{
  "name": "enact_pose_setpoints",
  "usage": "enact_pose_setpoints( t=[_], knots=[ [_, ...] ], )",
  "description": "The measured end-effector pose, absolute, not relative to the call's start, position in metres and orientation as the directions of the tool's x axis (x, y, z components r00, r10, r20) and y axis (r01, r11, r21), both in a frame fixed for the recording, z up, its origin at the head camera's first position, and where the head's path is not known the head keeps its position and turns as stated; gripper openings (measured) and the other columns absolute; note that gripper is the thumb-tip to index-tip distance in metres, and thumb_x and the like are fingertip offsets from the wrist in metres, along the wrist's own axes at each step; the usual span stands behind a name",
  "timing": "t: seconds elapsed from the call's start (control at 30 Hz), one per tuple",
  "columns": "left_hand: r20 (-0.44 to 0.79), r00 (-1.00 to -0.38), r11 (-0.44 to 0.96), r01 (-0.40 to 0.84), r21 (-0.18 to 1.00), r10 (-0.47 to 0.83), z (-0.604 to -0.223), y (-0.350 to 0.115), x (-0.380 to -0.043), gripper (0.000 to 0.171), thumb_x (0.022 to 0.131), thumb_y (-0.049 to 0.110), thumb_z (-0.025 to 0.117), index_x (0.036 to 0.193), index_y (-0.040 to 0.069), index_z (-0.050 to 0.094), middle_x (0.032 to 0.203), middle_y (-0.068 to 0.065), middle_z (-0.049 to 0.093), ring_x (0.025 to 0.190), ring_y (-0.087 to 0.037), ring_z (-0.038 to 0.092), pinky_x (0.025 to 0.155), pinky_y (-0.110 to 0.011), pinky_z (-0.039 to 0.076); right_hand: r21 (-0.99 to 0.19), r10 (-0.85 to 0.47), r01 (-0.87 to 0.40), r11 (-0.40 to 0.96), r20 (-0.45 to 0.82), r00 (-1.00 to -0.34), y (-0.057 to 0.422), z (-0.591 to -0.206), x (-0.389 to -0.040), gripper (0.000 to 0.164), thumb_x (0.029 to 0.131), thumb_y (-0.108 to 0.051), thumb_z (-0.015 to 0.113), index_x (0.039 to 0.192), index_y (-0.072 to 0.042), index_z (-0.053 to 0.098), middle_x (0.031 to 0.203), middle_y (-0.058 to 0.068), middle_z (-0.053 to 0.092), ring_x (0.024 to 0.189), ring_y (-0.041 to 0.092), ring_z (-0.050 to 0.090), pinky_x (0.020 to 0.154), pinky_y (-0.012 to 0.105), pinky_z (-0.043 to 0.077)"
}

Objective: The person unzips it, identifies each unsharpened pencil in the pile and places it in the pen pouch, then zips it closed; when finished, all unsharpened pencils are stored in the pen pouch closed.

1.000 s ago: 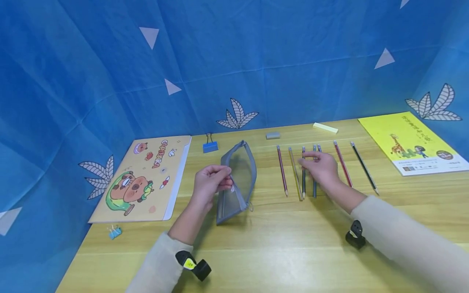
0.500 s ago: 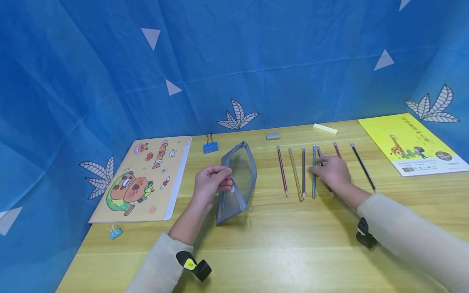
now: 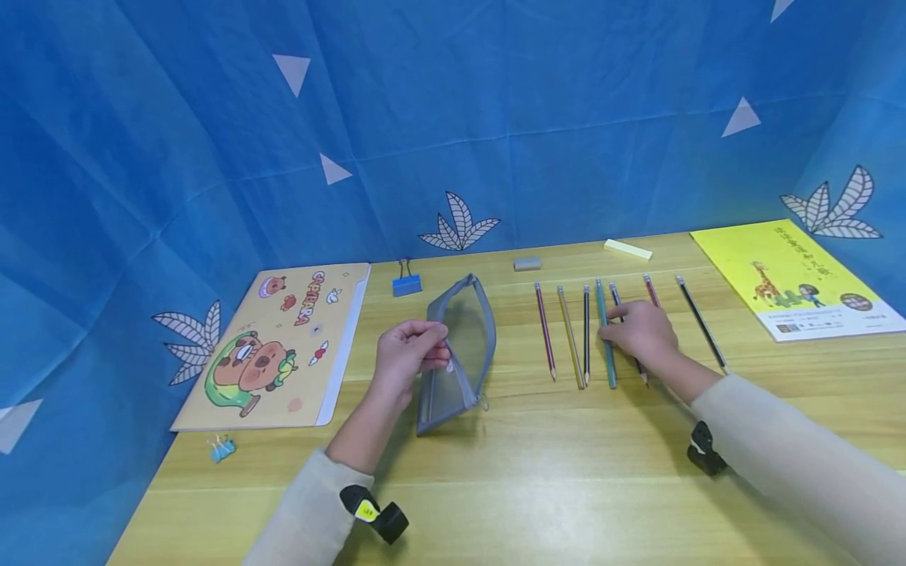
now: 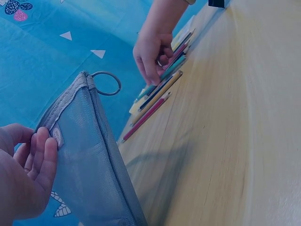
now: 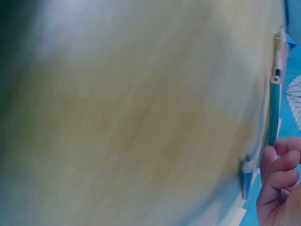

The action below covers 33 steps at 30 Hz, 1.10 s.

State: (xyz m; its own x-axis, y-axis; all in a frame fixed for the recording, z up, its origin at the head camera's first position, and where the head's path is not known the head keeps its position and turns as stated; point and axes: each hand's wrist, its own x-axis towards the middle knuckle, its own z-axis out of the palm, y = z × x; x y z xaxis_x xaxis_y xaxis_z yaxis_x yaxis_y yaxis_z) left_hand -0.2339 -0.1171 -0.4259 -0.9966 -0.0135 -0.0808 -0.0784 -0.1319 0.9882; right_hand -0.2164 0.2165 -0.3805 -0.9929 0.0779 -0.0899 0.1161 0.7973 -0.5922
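The mesh pouch (image 3: pixel 440 393) is pinched by the left hand (image 3: pixel 410 350). Well to the pouch's right, the teal pencil (image 3: pixel 610 362) is pinched by the nearer right hand (image 3: pixel 642 330), its long axis aligned roughly with the pouch's opening.

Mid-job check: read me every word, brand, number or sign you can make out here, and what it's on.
"CAPIBARA" on the tan folder, printed sideways; its fourth letter is unclear, perhaps a Y.
Yellow booklet: title and small print, too small to read.
Yellow tag on the black wrist device: too small.
Small label on the grey pouch: not legible.
Pencils: no readable text.
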Motion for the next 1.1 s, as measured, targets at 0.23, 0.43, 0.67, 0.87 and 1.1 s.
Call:
enact_pose_setpoints(
  t=[0.23,0.43,0.67,0.87,1.1],
  knots=[
    [-0.092,-0.996,-0.142,-0.088,0.986,-0.022,-0.427,-0.117,-0.234,0.045,0.058,0.032,0.076,0.091,0.005,0.062,0.081,-0.02,0.061,0.062,-0.026,0.061,0.06,-0.04,0.053,-0.701,0.04,0.09,0.708,-0.088,-0.995,0.208,-0.367,-0.214,0.041,0.078,-0.023,0.06,0.111,0.0,0.054,0.067,0.009,0.064,0.05,0.019,0.056,0.039,0.025,0.039],
    [-0.093,-0.995,-0.138,-0.089,0.986,-0.024,-0.427,-0.117,-0.234,0.045,0.058,0.032,0.076,0.091,0.006,0.062,0.081,-0.02,0.061,0.063,-0.026,0.062,0.06,-0.04,0.053,-0.817,0.019,0.037,0.575,-0.031,-0.999,0.189,-0.351,-0.209,0.041,0.078,-0.025,0.061,0.113,-0.004,0.054,0.069,0.013,0.063,0.04,0.017,0.044,0.034,0.025,0.032],
    [-0.108,-0.994,-0.139,-0.104,0.985,-0.015,-0.428,-0.118,-0.235,0.047,0.058,0.034,0.076,0.092,0.006,0.061,0.082,-0.019,0.061,0.065,-0.027,0.062,0.061,-0.04,0.053,-0.949,0.047,0.047,0.312,-0.034,-0.998,0.158,-0.34,-0.205,0.044,0.078,-0.024,0.063,0.116,-0.006,0.052,0.072,0.013,0.064,0.035,0.009,0.04,0.033,0.022,0.033],
    [-0.112,-0.994,-0.14,-0.109,0.984,-0.011,-0.429,-0.119,-0.236,0.046,0.058,0.032,0.076,0.093,0.006,0.061,0.082,-0.02,0.061,0.065,-0.028,0.062,0.061,-0.041,0.052,-0.993,0.051,0.119,-0.016,-0.12,-0.992,0.125,-0.335,-0.208,0.045,0.078,-0.016,0.063,0.119,-0.005,0.048,0.063,0.002,0.061,0.036,0.007,0.04,0.033,0.017,0.029],
    [-0.138,-0.99,-0.126,-0.137,0.983,-0.002,-0.392,-0.109,-0.212,0.037,0.067,0.025,0.072,0.094,0.003,0.059,0.076,-0.013,0.063,0.061,-0.02,0.062,0.059,-0.034,0.054,-0.99,0.094,0.044,-0.135,-0.057,-0.994,0.082,-0.344,-0.209,0.036,0.078,-0.012,0.063,0.111,-0.008,0.05,0.069,0.008,0.063,0.036,0.009,0.041,0.031,0.015,0.031]
  ],
)
